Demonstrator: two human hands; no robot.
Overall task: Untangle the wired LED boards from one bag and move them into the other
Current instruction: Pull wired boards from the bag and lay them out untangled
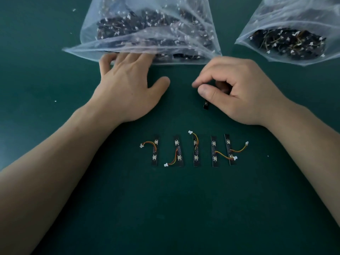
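Just below the big bag, the right hand is pinching one LED board while the left hand is resting spread at its mouth — light, stiff, thin-wired, it is probably asking for an edge grip.

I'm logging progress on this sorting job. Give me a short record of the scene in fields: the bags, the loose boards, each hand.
table: dark green
big bag: clear, holds tangled boards, mouth faces the person
right bag: clear, holds boards, partly out of frame
row of boards: five, side by side, wires attached
left hand: straight fingers at the big bag's mouth
right hand: pinches a single board
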